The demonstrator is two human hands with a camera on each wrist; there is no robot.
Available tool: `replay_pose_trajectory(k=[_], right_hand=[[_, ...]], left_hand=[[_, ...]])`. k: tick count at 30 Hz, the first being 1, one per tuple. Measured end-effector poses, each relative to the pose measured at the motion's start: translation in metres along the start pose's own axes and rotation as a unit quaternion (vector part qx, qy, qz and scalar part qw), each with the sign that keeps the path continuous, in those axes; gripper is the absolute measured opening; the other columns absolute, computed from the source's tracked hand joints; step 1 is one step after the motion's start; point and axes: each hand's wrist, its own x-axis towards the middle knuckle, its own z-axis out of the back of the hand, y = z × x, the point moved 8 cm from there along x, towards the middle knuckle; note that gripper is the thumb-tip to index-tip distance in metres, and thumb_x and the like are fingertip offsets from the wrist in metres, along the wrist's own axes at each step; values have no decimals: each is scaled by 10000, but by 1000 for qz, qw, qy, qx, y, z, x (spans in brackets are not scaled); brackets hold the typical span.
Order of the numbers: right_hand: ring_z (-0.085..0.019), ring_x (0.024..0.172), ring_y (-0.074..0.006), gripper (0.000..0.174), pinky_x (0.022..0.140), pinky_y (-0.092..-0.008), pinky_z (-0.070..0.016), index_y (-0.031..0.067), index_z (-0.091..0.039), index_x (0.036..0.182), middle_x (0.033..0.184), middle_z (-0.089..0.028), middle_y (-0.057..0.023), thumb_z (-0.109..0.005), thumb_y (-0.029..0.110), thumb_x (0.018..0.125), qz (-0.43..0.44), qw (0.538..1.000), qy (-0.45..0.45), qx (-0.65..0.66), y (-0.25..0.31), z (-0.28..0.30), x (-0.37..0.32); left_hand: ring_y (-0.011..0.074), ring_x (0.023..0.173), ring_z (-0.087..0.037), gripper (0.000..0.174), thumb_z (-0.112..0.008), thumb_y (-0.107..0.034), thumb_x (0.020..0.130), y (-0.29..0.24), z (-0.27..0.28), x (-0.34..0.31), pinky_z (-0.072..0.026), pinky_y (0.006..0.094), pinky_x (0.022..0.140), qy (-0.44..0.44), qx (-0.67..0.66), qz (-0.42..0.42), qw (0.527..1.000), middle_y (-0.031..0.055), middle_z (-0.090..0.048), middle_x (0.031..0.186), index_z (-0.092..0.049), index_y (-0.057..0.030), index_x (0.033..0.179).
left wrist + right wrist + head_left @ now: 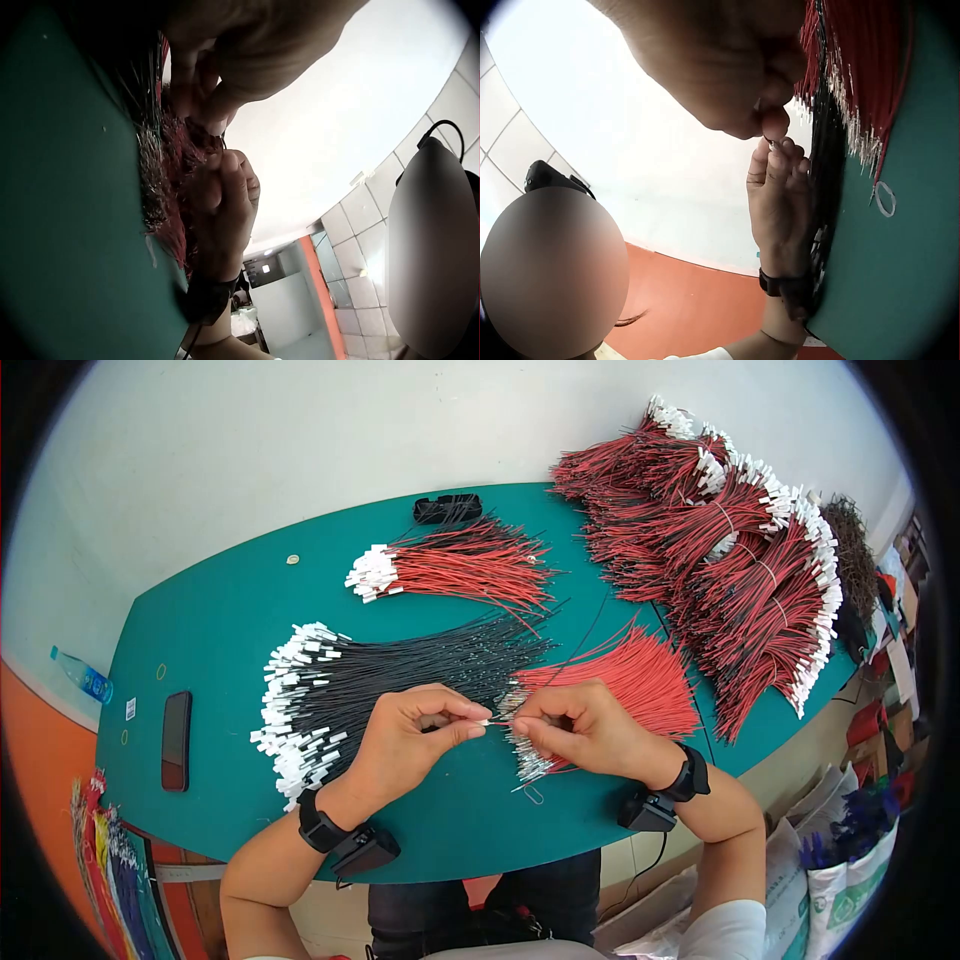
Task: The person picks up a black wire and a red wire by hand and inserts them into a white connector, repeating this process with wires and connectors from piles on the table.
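In the head view the left hand [408, 738] pinches a small white connector [484, 722] between thumb and fingertips. Facing it, the right hand [590, 726] pinches a thin red wire close to that connector, the two hands' fingertips a short gap apart. Black wires with white connectors [300, 710] fan out beyond the left hand. Loose red wires [640, 685] with bare metal ends lie under and past the right hand. The right wrist view shows the left fingertips [776, 161] meeting the right hand's; whether the wire sits inside the connector cannot be told.
A red-and-black bundle with white connectors [460, 565] lies at the back, near a black case [447, 509]. Large tied bundles [740, 560] are heaped at the right. A phone [176, 741] and a bottle [82, 676] are at the left of the green table [240, 600].
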Motion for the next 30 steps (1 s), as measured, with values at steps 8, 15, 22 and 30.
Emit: replay_pose_trajectory(k=[8, 15, 22, 30], right_hand=[[-472, 577, -33, 140, 496, -255, -386, 4, -666, 905, 633, -553, 11, -649, 119, 983, -21, 999, -2, 50, -4, -1, 0], [-483, 540, -47, 118, 486, -264, -391, 9, -671, 907, 629, -567, 1, -654, 107, 969, -9, 1000, 10, -5, -1, -4, 1], [-513, 551, -77, 108, 506, -283, -417, 8, -672, 910, 633, -588, -23, -650, 99, 965, 10, 1000, 4, -12, 3, -7, 1], [-529, 535, -156, 98, 508, -323, -421, 14, -659, 888, 639, -574, -84, -669, 92, 945, 40, 998, -1, -47, 6, -8, 0]], left_hand=[[151, 921, -702, 154, -717, 85, 867, -5, 1, -1, -585, 272, 842, -25, 40, -37, 998, 115, -713, 1021, -726, 47, 1016], [143, 826, -686, 148, -752, 35, 842, -15, -2, -2, -552, 265, 731, -32, 110, -76, 990, 91, -715, 943, -747, 8, 988], [148, 804, -665, 143, -753, 27, 842, -16, -8, -4, -533, 270, 703, -29, 118, -88, 989, 91, -704, 918, -749, -2, 982], [134, 758, -635, 147, -759, 25, 837, -14, -10, -3, -511, 265, 678, -24, 119, -84, 989, 78, -675, 873, -749, -7, 980]])
